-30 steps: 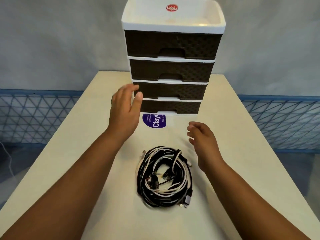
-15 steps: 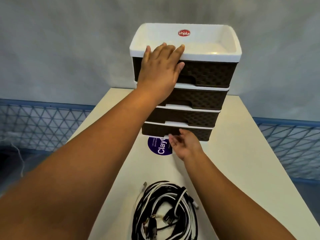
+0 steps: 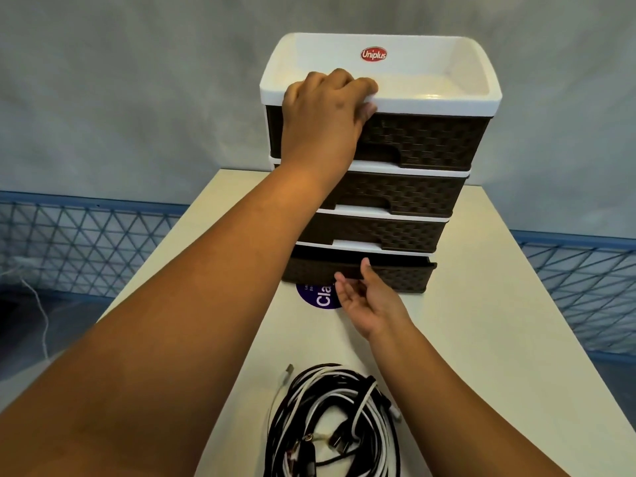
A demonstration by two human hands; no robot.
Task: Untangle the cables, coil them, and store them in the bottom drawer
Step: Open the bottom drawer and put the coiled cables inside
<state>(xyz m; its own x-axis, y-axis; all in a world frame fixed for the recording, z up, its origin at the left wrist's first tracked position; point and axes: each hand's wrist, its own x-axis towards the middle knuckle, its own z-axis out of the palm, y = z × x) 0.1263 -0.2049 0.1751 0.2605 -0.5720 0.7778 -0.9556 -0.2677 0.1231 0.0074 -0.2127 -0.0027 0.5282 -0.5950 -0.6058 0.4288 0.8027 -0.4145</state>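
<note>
Staged recording setup: bare table [image 3: 481,339], grey backdrop [image 3: 137,98], blue mesh fencing [image 3: 86,242].

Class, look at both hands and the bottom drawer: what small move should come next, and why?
Probably keep pulling the bottom drawer out with the right hand, whose fingers hook its handle. It is only slightly open, too little for the cables lying tangled on the table. The left hand gripping the top tray steadies the unit.

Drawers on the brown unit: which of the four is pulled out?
The bottom drawer, right above the table. Its front juts forward of the three flush drawers above, and the right hand has fingers hooked at its handle.
</note>
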